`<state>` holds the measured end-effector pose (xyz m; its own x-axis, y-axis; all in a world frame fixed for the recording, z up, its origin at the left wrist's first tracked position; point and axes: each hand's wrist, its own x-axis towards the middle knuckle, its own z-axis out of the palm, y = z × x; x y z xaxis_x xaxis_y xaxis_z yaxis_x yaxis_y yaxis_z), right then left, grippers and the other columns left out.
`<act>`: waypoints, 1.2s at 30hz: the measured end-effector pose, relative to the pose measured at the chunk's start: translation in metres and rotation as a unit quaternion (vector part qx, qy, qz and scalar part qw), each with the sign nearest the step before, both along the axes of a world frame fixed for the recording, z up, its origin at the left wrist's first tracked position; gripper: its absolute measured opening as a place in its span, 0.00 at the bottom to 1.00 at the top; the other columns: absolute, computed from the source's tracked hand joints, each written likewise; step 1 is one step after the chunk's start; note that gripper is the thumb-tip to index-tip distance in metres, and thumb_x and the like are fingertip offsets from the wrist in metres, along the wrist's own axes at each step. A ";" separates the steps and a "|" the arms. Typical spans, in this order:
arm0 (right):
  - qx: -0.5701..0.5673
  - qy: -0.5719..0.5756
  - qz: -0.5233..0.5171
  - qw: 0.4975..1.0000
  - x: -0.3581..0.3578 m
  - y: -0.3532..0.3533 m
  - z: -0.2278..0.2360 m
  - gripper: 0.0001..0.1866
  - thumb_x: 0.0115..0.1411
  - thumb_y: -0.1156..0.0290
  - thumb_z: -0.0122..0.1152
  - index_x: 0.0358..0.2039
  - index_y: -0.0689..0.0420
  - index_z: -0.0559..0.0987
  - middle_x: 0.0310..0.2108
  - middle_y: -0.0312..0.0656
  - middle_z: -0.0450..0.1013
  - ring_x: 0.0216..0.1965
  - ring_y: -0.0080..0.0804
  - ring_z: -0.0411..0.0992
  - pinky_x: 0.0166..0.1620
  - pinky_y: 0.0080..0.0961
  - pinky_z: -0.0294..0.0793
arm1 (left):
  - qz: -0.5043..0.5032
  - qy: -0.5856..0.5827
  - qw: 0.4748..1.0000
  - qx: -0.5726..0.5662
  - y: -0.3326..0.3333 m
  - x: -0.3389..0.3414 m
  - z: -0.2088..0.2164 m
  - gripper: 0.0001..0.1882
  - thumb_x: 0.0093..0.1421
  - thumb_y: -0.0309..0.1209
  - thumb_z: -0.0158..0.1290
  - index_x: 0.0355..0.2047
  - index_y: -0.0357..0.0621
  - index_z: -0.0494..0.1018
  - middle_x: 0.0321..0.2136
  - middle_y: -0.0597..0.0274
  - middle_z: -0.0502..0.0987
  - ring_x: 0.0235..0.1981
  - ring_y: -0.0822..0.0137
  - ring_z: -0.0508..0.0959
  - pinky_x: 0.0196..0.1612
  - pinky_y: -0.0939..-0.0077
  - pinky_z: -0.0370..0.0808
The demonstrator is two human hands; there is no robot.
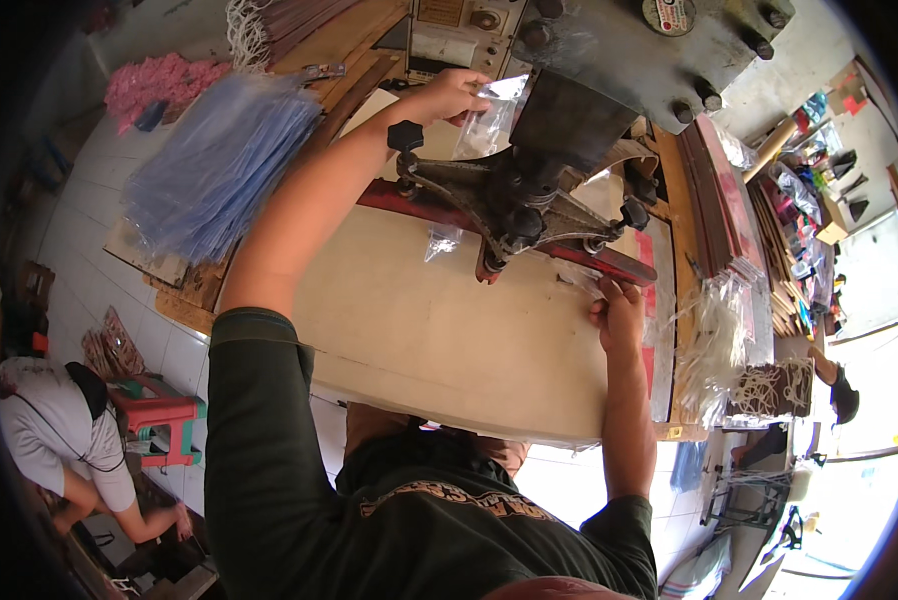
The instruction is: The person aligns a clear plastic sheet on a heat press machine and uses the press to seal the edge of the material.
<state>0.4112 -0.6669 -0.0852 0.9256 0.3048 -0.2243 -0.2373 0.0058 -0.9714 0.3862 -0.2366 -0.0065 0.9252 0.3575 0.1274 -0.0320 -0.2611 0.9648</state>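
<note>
My left hand (453, 95) reaches to the far side of the press, its fingers closed on a clear plastic sheet (490, 125). That sheet runs down behind the black press head (575, 115). A red bar (429, 207) crosses the pale work board (449, 320) under a metal bracket with black knobs. A small piece of clear plastic (443, 241) sticks out in front of the bar. My right hand (620, 314) is at the bar's right end, fingers curled together by a thin clear edge; what they grip, if anything, is hard to see.
A stack of bluish plastic sheets (219, 165) lies left of the board. Clear plastic strips (714, 340) hang at the right, beside stacked dark red panels (724, 200). A control box (462, 35) stands behind. Another person (64, 430) bends near a red stool (164, 410) at the lower left.
</note>
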 end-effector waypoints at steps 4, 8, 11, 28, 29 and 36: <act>0.002 0.010 0.022 1.000 0.000 0.002 -0.001 0.05 0.67 0.71 0.62 0.39 0.59 0.78 0.29 0.34 0.76 0.16 0.19 0.68 0.15 0.20 0.65 | -0.023 0.009 0.999 0.032 0.019 -0.002 0.001 0.29 0.59 0.32 0.65 0.61 0.44 0.72 0.41 0.62 0.84 0.30 0.77 0.80 0.25 0.80 0.76; 0.049 0.022 0.034 0.998 0.008 -0.004 -0.006 0.07 0.69 0.74 0.58 0.45 0.61 0.77 0.34 0.38 0.77 0.23 0.23 0.74 0.23 0.21 0.75 | -0.004 0.020 0.999 0.047 0.006 -0.004 0.005 0.29 0.62 0.30 0.59 0.63 0.43 0.69 0.44 0.63 0.81 0.34 0.76 0.79 0.28 0.79 0.77; 0.104 0.056 0.043 0.992 0.004 0.005 0.001 0.12 0.70 0.77 0.53 0.52 0.65 0.75 0.41 0.43 0.77 0.32 0.30 0.79 0.33 0.25 0.84 | 0.019 0.013 0.999 0.049 0.008 -0.012 0.007 0.28 0.65 0.30 0.57 0.64 0.42 0.67 0.46 0.62 0.80 0.36 0.74 0.79 0.30 0.78 0.77; 0.239 0.072 0.075 0.965 -0.003 0.027 0.000 0.21 0.68 0.87 0.39 0.61 0.65 0.67 0.60 0.49 0.68 0.63 0.43 0.68 0.68 0.42 0.71 | 0.032 -0.087 0.996 -0.014 0.035 -0.010 0.015 0.20 0.68 0.32 0.57 0.55 0.36 0.70 0.42 0.55 0.81 0.40 0.69 0.82 0.42 0.75 0.83; 0.244 0.077 0.068 0.964 -0.003 0.026 -0.002 0.22 0.68 0.88 0.39 0.61 0.65 0.67 0.61 0.48 0.68 0.63 0.43 0.68 0.69 0.42 0.69 | 0.034 -0.075 0.996 -0.017 0.037 -0.014 0.017 0.20 0.67 0.33 0.58 0.56 0.36 0.70 0.42 0.55 0.81 0.41 0.69 0.82 0.43 0.75 0.83; 0.273 0.082 0.050 0.957 0.009 0.015 -0.015 0.19 0.69 0.85 0.42 0.59 0.65 0.69 0.59 0.48 0.68 0.61 0.41 0.69 0.69 0.40 0.69 | 0.357 -0.414 0.815 0.192 -0.028 -0.150 0.056 0.13 0.66 0.31 0.60 0.47 0.37 0.76 0.40 0.57 0.81 0.42 0.68 0.81 0.45 0.75 0.78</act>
<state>0.4204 -0.6522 -0.1007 0.8520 0.5028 -0.1462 -0.4123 0.4722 -0.7791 0.2365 -0.2646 0.0499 0.0381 0.5542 0.8315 -0.3384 -0.7758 0.5326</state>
